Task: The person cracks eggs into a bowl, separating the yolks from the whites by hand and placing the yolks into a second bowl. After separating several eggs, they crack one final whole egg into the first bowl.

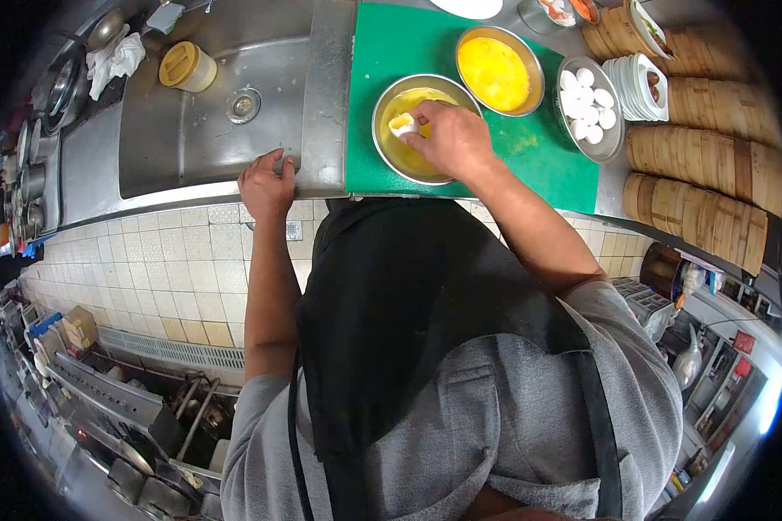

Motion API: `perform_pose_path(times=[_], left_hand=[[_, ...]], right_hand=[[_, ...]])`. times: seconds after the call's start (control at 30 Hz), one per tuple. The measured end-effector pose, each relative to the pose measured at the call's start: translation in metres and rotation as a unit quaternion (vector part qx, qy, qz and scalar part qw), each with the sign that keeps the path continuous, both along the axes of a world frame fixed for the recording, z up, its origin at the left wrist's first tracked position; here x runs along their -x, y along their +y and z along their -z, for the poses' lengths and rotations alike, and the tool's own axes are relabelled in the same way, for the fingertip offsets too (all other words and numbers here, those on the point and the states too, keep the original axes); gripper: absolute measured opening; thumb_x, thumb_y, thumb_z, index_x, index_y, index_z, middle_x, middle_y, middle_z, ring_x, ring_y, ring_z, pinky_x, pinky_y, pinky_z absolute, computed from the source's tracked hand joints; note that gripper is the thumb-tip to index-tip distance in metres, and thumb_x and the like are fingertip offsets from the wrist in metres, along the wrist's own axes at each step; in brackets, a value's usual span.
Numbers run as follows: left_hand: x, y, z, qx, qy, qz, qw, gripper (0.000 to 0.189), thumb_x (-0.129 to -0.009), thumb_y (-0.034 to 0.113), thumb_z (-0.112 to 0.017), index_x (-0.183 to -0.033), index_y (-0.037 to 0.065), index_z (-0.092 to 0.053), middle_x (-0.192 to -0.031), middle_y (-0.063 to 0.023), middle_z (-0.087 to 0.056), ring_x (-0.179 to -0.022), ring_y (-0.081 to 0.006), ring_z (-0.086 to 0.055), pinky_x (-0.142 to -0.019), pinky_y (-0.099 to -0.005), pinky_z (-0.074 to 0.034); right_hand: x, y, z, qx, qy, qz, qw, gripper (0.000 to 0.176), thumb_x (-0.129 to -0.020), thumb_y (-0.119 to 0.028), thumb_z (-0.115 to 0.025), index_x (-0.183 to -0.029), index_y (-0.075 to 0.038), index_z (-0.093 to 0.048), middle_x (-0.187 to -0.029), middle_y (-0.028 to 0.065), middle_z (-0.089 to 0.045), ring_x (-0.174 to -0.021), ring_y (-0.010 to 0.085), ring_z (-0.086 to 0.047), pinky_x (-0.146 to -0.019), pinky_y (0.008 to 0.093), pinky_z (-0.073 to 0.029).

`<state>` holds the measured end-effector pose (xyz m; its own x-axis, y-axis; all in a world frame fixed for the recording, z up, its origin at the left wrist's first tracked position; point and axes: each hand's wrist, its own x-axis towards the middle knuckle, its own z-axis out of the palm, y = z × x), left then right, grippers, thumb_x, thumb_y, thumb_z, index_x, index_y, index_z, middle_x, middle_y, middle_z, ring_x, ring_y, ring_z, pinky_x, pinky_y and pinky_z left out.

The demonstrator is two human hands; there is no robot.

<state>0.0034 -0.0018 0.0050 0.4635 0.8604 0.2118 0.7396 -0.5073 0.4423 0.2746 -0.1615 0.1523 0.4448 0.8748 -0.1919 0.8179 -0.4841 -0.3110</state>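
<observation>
My right hand (447,135) pinches a broken egg (403,127) over a steel bowl (381,149). White shell and some yellow show at the egg. Yellow liquid lies inside this bowl. Behind it to the right, a second metal bowl (537,87) holds bright yellow beaten egg (493,74). Several whole white eggs (589,113) fill another bowl (615,143) farther right. My left hand (268,184) rests at the front edge of the sink, fingers apart, with nothing seen in it.
The bowls of yellow egg stand on a green cutting board (378,43). Left of it is a steel sink (208,165) with a yellow-lidded tub (188,68). Stacked white dishes (627,87) and bamboo steamers (695,161) line the right side.
</observation>
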Motion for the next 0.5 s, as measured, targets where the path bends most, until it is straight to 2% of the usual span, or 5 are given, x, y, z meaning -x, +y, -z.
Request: perform_pose_path(times=[0.5], left_hand=[[0.001,0.001,0.002,-0.007,-0.005,0.004,1.0,0.022,-0.084,0.03,-0.073,-0.1,0.016,-0.077,-0.1,-0.0079,-0.076,-0.097,-0.0292,-0.07,-0.094,-0.0426,-0.048]], right_hand=[[-0.014,0.003,0.004,0.001,0.009,0.061,0.998,0.037,-0.083,-0.042,-0.078,-0.107,-0.013,-0.072,-0.1,0.0069,-0.075,-0.093,0.03,-0.072,-0.083,0.0426,-0.056]])
